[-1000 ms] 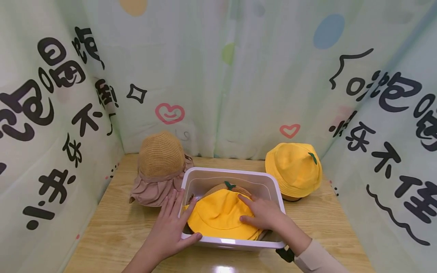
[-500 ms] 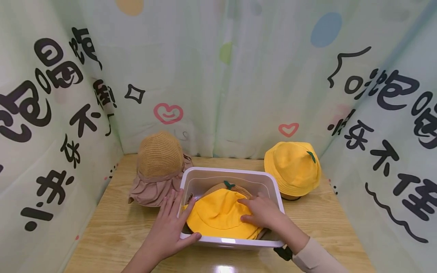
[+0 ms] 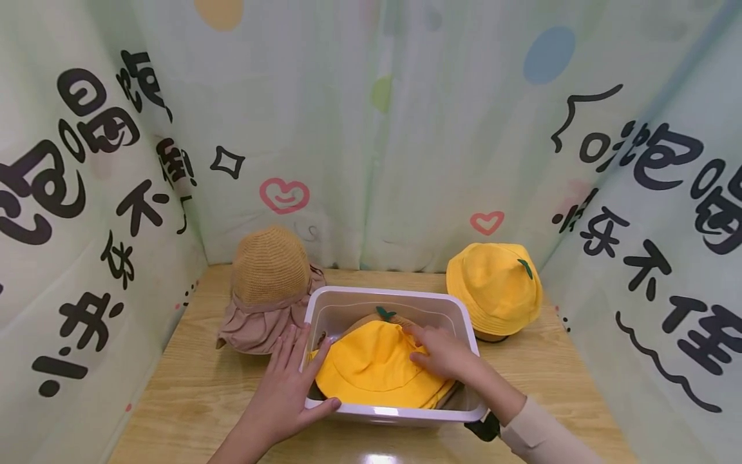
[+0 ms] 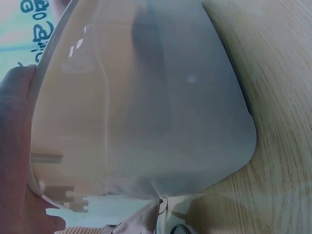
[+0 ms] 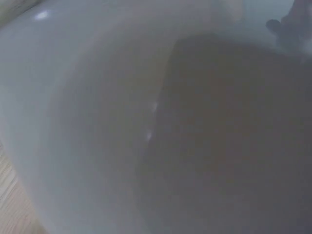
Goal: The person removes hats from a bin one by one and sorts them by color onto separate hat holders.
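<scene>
A yellow bucket hat point(image 3: 365, 370) lies in the pale lilac plastic bin point(image 3: 400, 412), brim toward the front. Behind it shows the brown edge of another hat point(image 3: 356, 322), with a green sprout point(image 3: 385, 313) in front of that edge. My right hand point(image 3: 446, 353) reaches in over the bin's right side, its thumb and index finger bent on the hat's right side, pinching the cloth. Straight, spread fingers of my left hand point(image 3: 284, 390) lie along the left rim, thumb on the front corner. The right wrist view mostly holds the bin's blurred wall point(image 5: 97, 146).
Left of the bin stands a straw hat point(image 3: 272, 264) with a dusty-pink cloth skirt. A second yellow hat point(image 3: 493, 290) with a sprout sits behind the bin's right corner. Printed curtains point(image 3: 324, 129) enclose the wooden table point(image 3: 180, 412) on three sides.
The right hand has shifted slightly toward the back, its thumb and index finger now closer together. The yellow hat's brim edge has spread a little to the right. The left hand stays put.
</scene>
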`<state>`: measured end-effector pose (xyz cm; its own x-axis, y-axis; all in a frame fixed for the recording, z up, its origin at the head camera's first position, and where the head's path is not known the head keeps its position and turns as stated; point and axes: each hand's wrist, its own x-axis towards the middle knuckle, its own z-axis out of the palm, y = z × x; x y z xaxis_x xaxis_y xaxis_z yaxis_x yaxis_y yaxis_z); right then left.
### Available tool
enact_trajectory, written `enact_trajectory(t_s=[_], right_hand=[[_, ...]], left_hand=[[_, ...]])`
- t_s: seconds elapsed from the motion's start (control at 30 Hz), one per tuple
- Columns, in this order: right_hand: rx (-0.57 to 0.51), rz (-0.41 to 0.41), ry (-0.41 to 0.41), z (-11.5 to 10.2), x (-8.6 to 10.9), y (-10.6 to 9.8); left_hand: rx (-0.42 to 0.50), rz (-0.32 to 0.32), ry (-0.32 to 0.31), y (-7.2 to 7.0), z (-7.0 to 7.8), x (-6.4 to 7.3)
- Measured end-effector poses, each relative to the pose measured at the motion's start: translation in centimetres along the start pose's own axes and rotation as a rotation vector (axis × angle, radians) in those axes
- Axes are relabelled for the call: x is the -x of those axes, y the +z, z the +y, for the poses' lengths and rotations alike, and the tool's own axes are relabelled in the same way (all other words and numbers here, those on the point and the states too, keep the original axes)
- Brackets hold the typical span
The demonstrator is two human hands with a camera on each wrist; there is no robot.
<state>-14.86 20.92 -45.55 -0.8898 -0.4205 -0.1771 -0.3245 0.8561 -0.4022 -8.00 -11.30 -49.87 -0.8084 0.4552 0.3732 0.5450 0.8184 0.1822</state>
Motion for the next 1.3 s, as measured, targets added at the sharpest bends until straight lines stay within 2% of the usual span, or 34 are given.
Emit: enact_trajectory(t_s=[0.17, 0.27, 0.43, 0.53, 0.63, 0.77, 0.87, 1.07, 1.3], right_hand=[[-0.080, 0.133, 0.024, -0.1, -0.2, -0.1], [-0.121, 0.190, 0.026, -0.3, -0.1, -0.4], [-0.176, 0.214, 0.102, -0.6, 0.2, -0.7], [-0.173, 0.218, 0.137, -0.7, 0.4, -0.6], [-0.140, 0.263, 0.113, -0.8, 0.6, -0.6], [-0.097, 0.363, 0.037, -0.9, 1.1, -0.8], [-0.129, 0.404, -0.012, -1.0, 1.6, -1.3], [-0.228, 0.421, -0.057, -1.1, 2.5, -2.7], [-0.251, 0.510, -0.144, -1.3, 3.3, -3.8]], left_hand=[[0.001, -0.025, -0.012, -0.1, 0.0, 0.1], [0.004, -0.019, -0.012, -0.1, 0.0, 0.1], [0.000, 0.036, 0.009, 0.1, -0.1, 0.1], [-0.005, 0.051, 0.016, 0.2, -0.2, 0.1], [-0.003, 0.049, 0.015, 0.2, -0.2, 0.1], [0.000, 0.043, 0.014, 0.2, -0.2, 0.1], [0.001, 0.039, 0.015, 0.1, -0.1, 0.1], [0.006, 0.030, 0.009, 0.0, -0.2, 0.1], [0.013, 0.028, 0.008, 0.1, -0.2, 0.1]])
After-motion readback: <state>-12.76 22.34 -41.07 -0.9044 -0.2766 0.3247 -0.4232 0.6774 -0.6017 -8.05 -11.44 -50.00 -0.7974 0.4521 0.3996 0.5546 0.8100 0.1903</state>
